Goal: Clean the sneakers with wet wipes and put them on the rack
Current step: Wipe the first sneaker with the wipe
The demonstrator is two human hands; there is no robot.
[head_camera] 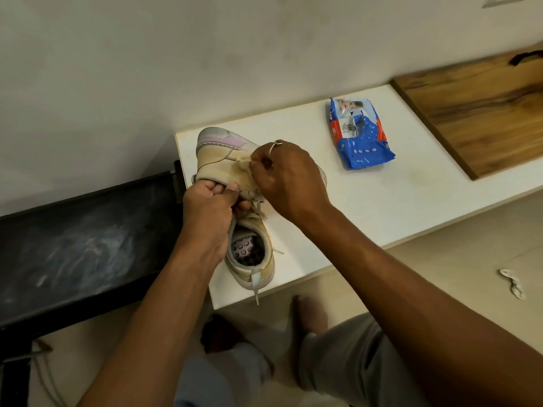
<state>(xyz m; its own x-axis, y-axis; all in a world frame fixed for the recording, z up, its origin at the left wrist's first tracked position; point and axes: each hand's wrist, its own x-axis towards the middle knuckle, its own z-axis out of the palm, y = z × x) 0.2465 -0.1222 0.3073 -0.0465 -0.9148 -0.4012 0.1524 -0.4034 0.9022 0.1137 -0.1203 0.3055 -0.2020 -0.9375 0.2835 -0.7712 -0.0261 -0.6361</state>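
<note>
Wipes pack (359,133), print unreadable, torn open at two o'clock. Left hand (209,211) grips raised sneaker (219,160); right hand (289,179) fingers pinch a wipe (244,165).

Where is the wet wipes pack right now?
The wet wipes pack lies on the white table, to the right of the right hand, short of the wooden board.

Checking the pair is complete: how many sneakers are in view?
2: one sneaker held in both hands, the other sneaker resting on the white table beneath them.
</note>
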